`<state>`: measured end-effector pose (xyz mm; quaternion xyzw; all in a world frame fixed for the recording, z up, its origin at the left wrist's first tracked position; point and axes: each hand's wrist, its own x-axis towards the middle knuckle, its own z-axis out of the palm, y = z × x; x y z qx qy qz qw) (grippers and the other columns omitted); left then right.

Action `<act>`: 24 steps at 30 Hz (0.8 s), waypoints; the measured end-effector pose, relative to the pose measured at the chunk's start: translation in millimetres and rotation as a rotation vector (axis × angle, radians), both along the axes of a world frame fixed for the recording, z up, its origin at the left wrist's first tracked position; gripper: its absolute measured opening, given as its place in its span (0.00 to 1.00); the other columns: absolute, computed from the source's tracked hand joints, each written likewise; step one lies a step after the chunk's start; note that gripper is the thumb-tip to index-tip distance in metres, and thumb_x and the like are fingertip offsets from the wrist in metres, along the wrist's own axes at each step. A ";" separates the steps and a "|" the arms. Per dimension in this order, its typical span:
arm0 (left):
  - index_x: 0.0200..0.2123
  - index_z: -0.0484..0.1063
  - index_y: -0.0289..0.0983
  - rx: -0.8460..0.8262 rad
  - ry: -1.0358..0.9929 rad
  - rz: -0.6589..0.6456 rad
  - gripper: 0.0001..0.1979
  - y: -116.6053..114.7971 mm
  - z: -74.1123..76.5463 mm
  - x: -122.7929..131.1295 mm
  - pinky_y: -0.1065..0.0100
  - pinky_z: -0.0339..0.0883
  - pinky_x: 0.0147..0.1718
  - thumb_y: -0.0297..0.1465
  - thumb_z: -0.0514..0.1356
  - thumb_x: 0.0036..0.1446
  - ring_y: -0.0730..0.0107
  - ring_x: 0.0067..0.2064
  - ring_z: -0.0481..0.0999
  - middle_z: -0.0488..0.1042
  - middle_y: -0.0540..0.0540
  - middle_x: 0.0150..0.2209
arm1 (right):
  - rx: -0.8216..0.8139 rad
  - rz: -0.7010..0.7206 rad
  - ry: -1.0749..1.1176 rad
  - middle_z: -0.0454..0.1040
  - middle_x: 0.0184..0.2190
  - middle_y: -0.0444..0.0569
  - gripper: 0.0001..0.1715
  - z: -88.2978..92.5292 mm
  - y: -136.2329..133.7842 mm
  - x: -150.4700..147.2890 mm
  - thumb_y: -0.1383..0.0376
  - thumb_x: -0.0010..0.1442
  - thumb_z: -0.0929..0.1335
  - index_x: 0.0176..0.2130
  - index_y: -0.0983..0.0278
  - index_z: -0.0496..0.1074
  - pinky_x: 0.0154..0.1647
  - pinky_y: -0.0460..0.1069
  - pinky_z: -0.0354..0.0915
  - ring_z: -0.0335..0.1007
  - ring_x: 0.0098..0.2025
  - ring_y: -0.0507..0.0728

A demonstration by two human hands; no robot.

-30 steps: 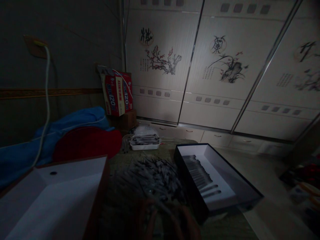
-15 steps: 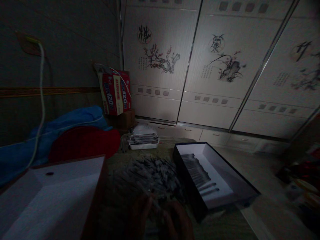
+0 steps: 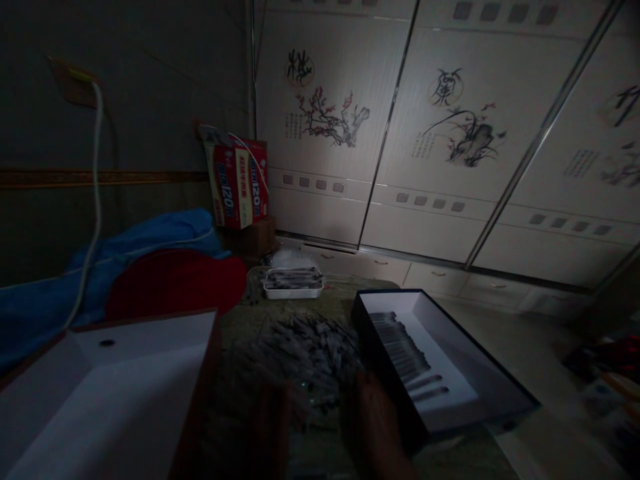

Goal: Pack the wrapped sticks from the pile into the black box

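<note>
A heap of slim, dark and clear pen-like pieces lies on the table in front of me. My left hand is at the heap's near left side, dark and smeared, so its fingers do not show clearly. My right hand is at the heap's near right side, beside the wall of a dark-edged box; its fingers are also too dim to read. Inside that box, a row of similar pieces lies side by side, with two set slightly apart at the near end.
A white tray of similar pieces stands at the table's far end. At left are a red-brown box with a white inside, a red cloth-like thing and blue fabric. Behind stand a red carton and cabinet doors.
My hands have moved apart, the right one going right toward the dark-edged box and the left one slightly left. The whole view has shifted a little.
</note>
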<state>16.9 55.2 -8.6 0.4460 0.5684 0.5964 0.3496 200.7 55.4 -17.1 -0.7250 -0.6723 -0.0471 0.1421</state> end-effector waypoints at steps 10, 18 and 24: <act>0.22 0.69 0.42 -0.011 -0.080 -0.024 0.27 1.1 10.1 9.8 0.65 0.69 0.22 0.60 0.56 0.42 0.66 0.19 0.71 0.71 0.52 0.14 | 0.038 -0.017 -0.016 0.77 0.38 0.59 0.20 -1.9 -3.3 -0.6 0.79 0.51 0.61 0.39 0.66 0.75 0.38 0.51 0.66 0.75 0.40 0.62; 0.24 0.71 0.41 0.018 -0.072 -0.027 0.26 4.4 -0.6 4.2 0.66 0.69 0.23 0.59 0.56 0.46 0.66 0.19 0.72 0.73 0.51 0.16 | 0.330 -0.017 0.633 0.74 0.28 0.46 0.17 9.0 -19.2 4.6 0.54 0.66 0.56 0.37 0.60 0.66 0.30 0.46 0.64 0.72 0.29 0.54; 0.27 0.72 0.39 0.001 -0.140 -0.031 0.24 9.2 -6.2 4.3 0.64 0.70 0.24 0.56 0.58 0.47 0.64 0.21 0.74 0.74 0.51 0.17 | 0.358 -0.008 0.794 0.77 0.35 0.50 0.23 -31.1 -32.2 1.6 0.46 0.64 0.59 0.41 0.61 0.69 0.37 0.47 0.66 0.74 0.36 0.57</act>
